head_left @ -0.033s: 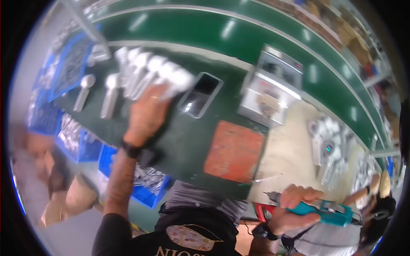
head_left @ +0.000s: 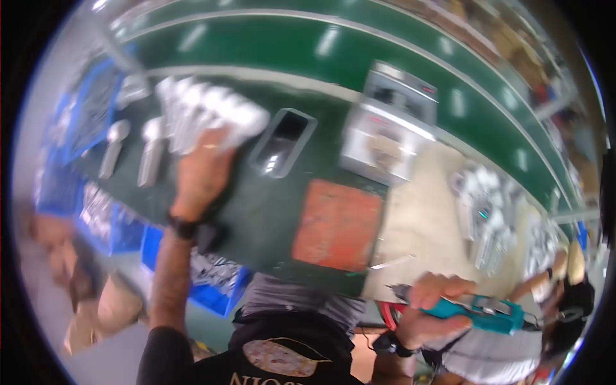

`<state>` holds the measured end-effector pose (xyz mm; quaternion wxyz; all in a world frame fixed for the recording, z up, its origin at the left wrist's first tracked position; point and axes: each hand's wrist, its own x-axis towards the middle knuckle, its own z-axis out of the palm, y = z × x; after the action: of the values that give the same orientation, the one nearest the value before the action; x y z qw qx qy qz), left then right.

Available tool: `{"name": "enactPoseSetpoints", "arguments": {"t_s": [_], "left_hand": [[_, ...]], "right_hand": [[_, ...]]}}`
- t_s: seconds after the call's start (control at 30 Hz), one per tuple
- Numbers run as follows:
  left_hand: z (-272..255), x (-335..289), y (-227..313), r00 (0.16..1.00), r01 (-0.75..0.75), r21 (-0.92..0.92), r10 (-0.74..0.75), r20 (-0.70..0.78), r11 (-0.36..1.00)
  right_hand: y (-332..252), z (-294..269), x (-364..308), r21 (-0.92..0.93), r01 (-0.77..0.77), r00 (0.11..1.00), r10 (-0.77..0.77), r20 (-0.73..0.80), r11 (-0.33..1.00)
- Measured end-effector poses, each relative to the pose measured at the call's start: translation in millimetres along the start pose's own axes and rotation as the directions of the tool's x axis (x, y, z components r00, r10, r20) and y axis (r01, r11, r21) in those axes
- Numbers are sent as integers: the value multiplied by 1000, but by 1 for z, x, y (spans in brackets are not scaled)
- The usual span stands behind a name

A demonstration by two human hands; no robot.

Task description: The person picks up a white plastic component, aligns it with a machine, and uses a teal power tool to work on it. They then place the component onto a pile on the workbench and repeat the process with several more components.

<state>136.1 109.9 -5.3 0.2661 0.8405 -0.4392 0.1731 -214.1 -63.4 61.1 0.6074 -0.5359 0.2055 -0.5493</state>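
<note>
My left hand (head_left: 204,170) reaches over the dark green bench top to a row of white, round-headed pieces with long handles (head_left: 208,106). Its fingertips meet the near end of the row, but blur hides whether they grip one. Two similar pieces lie apart at the left: a round-headed piece (head_left: 151,151) and one farther left (head_left: 112,147). At the lower right, my right hand (head_left: 433,311) is wrapped round a teal electric screwdriver (head_left: 491,314), its dark tip pointing left.
A phone-like device (head_left: 284,142) lies right of the row. Behind the orange-red mat (head_left: 338,224) stands a grey-white box-shaped unit (head_left: 385,138). Blue bins of parts (head_left: 215,276) flank the bench's left side. Beige cloth (head_left: 417,224) and clustered white parts (head_left: 484,205) lie right, near another person's arm (head_left: 532,285).
The whole view has shifted slightly, so the bench things sit a little farther left. My left hand remains at the row and my right hand still holds the electric screwdriver.
</note>
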Motion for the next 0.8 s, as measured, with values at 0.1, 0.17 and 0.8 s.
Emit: {"name": "enactPoseSetpoints", "arguments": {"t_s": [0.1, 0.17, 0.8], "left_hand": [[-8, 0, -29, 994, -96, 181, 104, -34, 979], [-7, 20, 17, 987, 4, 298, 45, -157, 954], [200, 24, 436, 719, -357, -839, 694, 34, 411]], "right_hand": [[1, -2, -3, -4, -54, 993, 54, 108, 999], [-4, -12, -4, -43, -56, 989, 62, 137, 997], [-37, -79, -36, -128, -55, 990, 71, 125, 990]]}}
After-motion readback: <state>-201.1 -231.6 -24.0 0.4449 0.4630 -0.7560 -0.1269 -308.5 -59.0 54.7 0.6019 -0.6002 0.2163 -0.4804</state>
